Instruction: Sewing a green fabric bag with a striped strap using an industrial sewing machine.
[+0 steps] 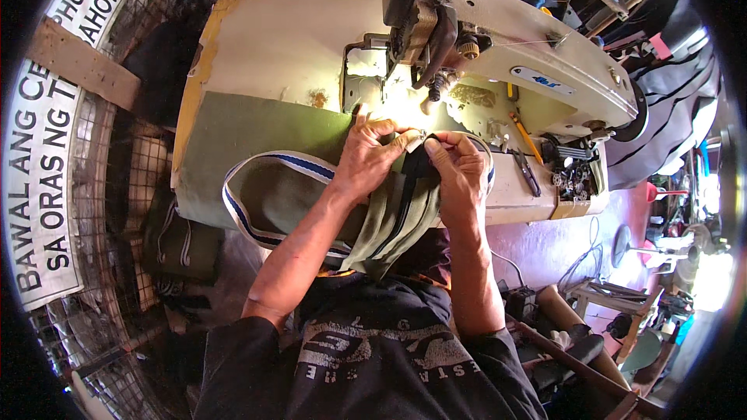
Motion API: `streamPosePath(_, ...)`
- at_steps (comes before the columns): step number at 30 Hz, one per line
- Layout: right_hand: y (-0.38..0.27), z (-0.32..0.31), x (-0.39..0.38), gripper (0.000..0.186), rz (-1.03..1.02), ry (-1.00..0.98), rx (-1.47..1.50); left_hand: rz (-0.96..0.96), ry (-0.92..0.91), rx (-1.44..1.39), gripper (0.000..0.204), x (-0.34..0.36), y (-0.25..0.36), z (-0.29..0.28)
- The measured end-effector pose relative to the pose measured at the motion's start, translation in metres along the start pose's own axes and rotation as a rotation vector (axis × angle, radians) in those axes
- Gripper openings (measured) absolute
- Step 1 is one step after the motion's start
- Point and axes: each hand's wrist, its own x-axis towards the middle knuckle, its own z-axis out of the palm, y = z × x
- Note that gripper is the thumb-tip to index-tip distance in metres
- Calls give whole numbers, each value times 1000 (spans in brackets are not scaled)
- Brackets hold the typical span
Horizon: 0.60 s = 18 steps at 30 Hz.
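Just in front of the sewing machine's lit needle area, both my hands meet at the end of a black strip point(415, 162) that looks like zipper tape. It runs along folded olive-green fabric point(381, 222). My left hand point(367, 154) pinches its end with thumb and index finger, where a small pale piece shows, too small to name. From the other side my right hand point(459, 165) grips the strip between thumb and bent fingers. A white webbing strap with a blue stripe point(233, 193) loops out left of my left forearm, and part of it passes behind my right hand.
The sewing machine point(537, 62) spans the far side of the table point(292, 15). More green fabric point(257, 128) lies flat at left. Right of my hands are an orange-handled tool point(527, 138), dark snips point(527, 174) and a heap of small metal parts point(572, 180). Wire mesh stands left.
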Motion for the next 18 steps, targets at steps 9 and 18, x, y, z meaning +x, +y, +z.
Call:
streamPosePath(9,5,-7,0,21,-44,-54,128,-43,-116,1,22,10,1,-13)
streamPosePath(18,-8,-28,35,45,71,-299,-45,-208,-254,72,28,22,16,-26)
